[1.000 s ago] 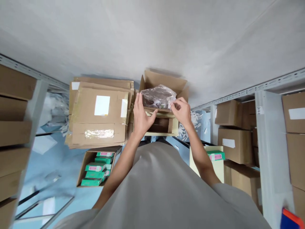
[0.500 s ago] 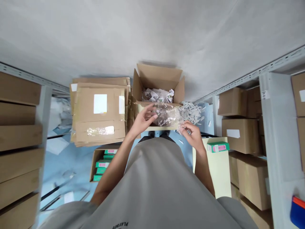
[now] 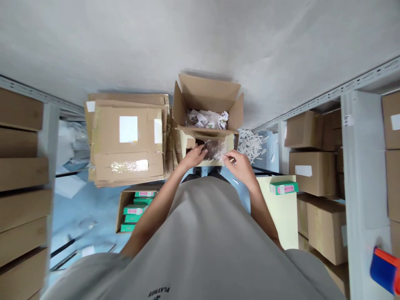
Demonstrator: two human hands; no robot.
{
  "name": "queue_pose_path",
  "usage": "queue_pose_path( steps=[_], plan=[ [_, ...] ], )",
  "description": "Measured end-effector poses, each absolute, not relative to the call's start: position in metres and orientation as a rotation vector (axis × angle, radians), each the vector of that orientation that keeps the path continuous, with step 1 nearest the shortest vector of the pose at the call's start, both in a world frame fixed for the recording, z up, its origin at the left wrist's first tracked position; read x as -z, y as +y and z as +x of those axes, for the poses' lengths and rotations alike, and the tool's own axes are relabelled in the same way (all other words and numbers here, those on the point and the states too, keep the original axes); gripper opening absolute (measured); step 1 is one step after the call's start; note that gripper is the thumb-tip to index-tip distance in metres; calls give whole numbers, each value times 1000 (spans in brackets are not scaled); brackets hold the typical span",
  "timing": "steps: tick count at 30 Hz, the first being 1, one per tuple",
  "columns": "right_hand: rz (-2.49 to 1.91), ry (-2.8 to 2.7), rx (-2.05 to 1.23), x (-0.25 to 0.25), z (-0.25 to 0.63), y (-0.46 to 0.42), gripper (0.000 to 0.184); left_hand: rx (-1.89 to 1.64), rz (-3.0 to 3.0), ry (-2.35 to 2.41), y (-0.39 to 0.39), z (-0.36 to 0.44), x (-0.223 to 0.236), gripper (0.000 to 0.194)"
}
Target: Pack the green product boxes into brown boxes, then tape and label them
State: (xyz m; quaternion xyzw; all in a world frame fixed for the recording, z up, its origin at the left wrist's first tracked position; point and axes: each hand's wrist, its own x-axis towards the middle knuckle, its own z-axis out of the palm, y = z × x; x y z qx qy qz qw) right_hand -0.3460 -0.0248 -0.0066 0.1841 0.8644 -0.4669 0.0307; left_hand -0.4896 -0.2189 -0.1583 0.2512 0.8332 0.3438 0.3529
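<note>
A clear, crinkly plastic bag lies low over the smaller open carton in front of me. My left hand has its fingers bent at the bag's left end, and its thumb is close to them. On the other side, my right hand pinches the bag's right end between thumb and fingers. What the bag contains cannot be made out. Just beyond stands a larger open cardboard box, its flaps raised, with crumpled paper inside.
Flattened cardboard is stacked on the left. Below it, a carton holds several green boxes. To the right are paper shreds, a pale yellow surface with one green box, and shelves of cartons.
Both hands have brought the plastic bag from the larger box's opening toward me, down to the smaller carton. Crumpled paper in the larger box has come into view.
</note>
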Motion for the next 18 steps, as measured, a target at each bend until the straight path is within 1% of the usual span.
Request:
queue_pose_path(
  steps=[6, 10, 14, 16, 18],
  plan=[
    [582, 2635, 1263, 3, -380, -38, 28, -1025, 482, 2253, -248, -486, 164, 74],
    [570, 2607, 1076, 23, -406, -50, 29, -1109, 372, 2144, -263, -489, 167, 80],
    [361, 2500, 872, 47, -418, -62, 28, -1171, 366, 2122, -265, -487, 173, 85],
    [209, 2435, 895, 57, -418, -67, 29, -1180, 374, 2104, -263, -485, 179, 84],
    [101, 2378, 995, 65, -417, -71, 30, -1195, 412, 2118, -261, -485, 186, 82]
  ],
)
